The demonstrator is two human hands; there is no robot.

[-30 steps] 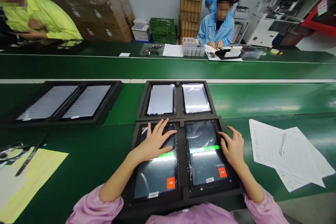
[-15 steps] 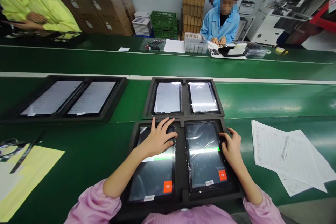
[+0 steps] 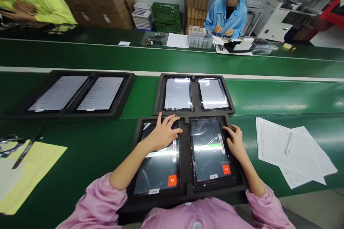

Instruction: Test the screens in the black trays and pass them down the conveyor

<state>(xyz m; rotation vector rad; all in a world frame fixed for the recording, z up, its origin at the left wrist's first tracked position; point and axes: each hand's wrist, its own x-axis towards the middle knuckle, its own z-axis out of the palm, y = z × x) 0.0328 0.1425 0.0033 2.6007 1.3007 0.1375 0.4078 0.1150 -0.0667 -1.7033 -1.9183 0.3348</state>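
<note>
A black foam tray (image 3: 185, 190) right in front of me holds two tablets side by side. My left hand (image 3: 162, 134) rests on the upper part of the left tablet (image 3: 157, 166), fingers bent over its top right corner. My right hand (image 3: 234, 142) lies on the right edge of the right tablet (image 3: 209, 150), fingers curled at its side. Both screens are dark with a green bar, a white slider and an orange "Fail" button. Neither hand lifts anything.
A second tray (image 3: 195, 109) with two lit tablets sits just beyond, a third tray (image 3: 77, 114) to the left. Printed sheets (image 3: 290, 152) lie at my right, a yellow sheet (image 3: 24, 171) and scissors at my left. Across the belt, a person in blue works.
My left hand's fingers have pulled together toward the left tablet's top right corner. A white slider has appeared on both screens. The view has shifted slightly.
</note>
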